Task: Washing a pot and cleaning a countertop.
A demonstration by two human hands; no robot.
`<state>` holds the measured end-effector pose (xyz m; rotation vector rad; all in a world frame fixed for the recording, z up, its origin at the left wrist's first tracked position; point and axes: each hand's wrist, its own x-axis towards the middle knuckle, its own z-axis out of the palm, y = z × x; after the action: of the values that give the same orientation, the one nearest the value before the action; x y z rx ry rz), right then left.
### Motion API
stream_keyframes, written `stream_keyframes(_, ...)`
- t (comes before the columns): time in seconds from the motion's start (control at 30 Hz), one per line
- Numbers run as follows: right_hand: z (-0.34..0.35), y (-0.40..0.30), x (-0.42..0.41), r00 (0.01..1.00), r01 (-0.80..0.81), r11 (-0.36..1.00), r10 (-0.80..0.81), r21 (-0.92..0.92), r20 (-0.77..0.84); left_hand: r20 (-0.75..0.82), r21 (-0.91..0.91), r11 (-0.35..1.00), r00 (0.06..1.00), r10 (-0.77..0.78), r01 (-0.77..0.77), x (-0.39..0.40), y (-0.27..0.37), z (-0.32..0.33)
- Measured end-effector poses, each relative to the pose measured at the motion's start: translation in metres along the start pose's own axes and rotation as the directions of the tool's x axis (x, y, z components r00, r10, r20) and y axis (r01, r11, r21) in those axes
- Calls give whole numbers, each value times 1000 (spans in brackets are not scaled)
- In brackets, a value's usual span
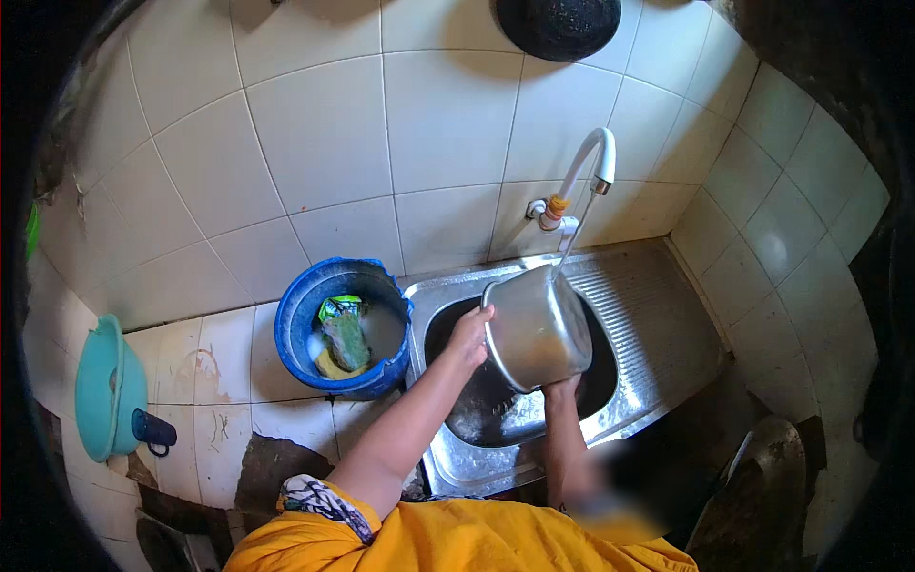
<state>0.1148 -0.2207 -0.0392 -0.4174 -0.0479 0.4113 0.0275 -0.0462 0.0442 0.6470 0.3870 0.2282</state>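
Observation:
Over the basin of a stainless steel sink (pixel 457 465), a metal cooking pot (pixel 536 329) lies tilted on its side, its mouth towards the lower left. My left hand (pixel 472 336) grips the pot's rim. Under the pot's lower side is my right hand (pixel 563 387), supporting it, with the fingers mostly hidden. A stream of water runs from the white curved tap (pixel 604 157) onto the pot's outer wall. Left of the sink stands a blue bucket (pixel 286 336) with cloudy liquid, a green scouring pad (pixel 347 339), a yellow sponge (pixel 332 366) and a green wrapper (pixel 339 306).
A turquoise plastic basin (pixel 107 386) leans at the far left, beside a dark blue mug (pixel 154 429) on its side. The sink's ribbed drainboard (pixel 658 307) extends right to the tiled wall. A dark round pan (pixel 561 25) hangs above. The tiled counter's front edge is broken.

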Motion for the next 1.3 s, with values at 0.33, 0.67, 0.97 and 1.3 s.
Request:
stream_keyframes(0.33, 15, 8, -4, 913, 323, 501, -387, -803, 126, -164, 27, 995, 982, 95, -92, -16, -14, 23)
stream_keyframes(0.67, 69, -18, 23, 953, -300, 523, 124, -798, -277, -9, 372, 891, 959, 284, -261, -17, -4, 27)
stream_keyframes(0.97, 129, 2, 68, 947, 253, -515, 304, -819, 102, -57, 483, 859, 974, 222, -167, -15, -20, 0)
stream_keyframes(1.3, 74, -36, 230, 971, -17, 101, -236, -995, -41, 46, 504, 853, 991, 129, -134, -32, -5, 4)
